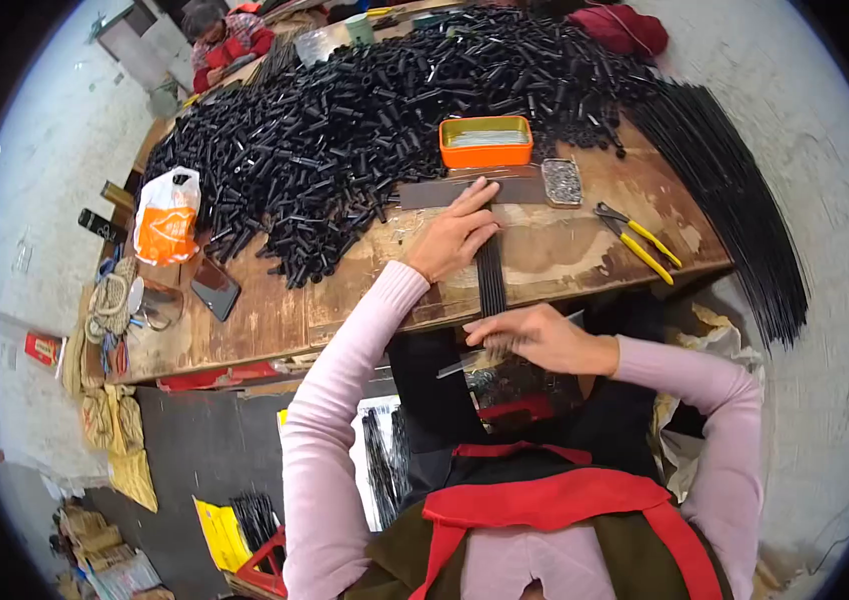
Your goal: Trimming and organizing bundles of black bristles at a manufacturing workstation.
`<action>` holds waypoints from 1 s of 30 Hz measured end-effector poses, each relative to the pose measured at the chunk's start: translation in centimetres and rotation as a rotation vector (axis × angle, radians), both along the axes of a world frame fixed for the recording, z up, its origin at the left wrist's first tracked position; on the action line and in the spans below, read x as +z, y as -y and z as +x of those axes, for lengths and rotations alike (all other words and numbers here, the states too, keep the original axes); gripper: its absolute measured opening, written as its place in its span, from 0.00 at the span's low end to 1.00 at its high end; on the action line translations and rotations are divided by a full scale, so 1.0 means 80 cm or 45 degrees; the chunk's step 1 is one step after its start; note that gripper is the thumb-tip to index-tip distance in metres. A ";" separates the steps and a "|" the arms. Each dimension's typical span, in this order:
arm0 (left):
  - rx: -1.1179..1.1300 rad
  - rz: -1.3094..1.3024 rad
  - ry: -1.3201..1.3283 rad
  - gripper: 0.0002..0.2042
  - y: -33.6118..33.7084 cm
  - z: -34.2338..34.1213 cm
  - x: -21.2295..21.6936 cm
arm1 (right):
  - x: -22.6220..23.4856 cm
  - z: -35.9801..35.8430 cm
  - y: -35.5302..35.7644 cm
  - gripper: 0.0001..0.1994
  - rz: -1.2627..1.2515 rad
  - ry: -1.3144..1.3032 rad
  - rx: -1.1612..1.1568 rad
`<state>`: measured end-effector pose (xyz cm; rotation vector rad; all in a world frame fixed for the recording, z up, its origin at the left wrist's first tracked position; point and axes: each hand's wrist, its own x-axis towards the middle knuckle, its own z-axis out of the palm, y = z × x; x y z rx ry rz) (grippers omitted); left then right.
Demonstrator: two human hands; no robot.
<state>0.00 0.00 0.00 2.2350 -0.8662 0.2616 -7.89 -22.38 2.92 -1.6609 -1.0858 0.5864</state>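
Note:
A narrow bundle of thin black rods (491, 278) lies on the wooden bench and reaches its front edge. My left hand (457, 238) rests on the bundle's far part with fingers stretched forward and flat. Its fingertips touch a flat dark grey strip (429, 194) lying crosswise. At the near end of the rods is my right hand (550, 340), just off the bench edge. Motion smears its fingers, so what they hold, if anything, cannot be made out. Beyond the strip stands an orange tin (486, 156) with thin silvery wires inside.
A great heap of short black tubes (345, 130) covers the bench's back. Yellow-handled pliers (645, 245) and a box of small metal pieces (562, 184) lie right. Long black rods (735, 180) overhang the right edge. A phone (215, 290) and bag (167, 225) lie left. Another person (230, 45) sits far left.

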 end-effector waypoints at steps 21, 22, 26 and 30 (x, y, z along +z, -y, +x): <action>0.666 -0.475 -0.116 0.07 0.097 -0.218 0.132 | 0.263 -0.002 0.057 0.23 0.470 2.629 -0.424; 0.744 -0.241 0.159 0.06 0.098 -0.222 0.142 | 0.246 -0.027 0.055 0.20 0.159 2.768 -0.355; 1.069 0.787 0.879 0.06 0.117 -0.247 0.200 | 0.212 -0.040 0.024 0.12 -0.327 1.908 -0.329; 1.075 0.501 1.231 0.24 0.149 -0.269 0.211 | 0.207 -0.005 0.016 0.19 0.424 0.367 -0.507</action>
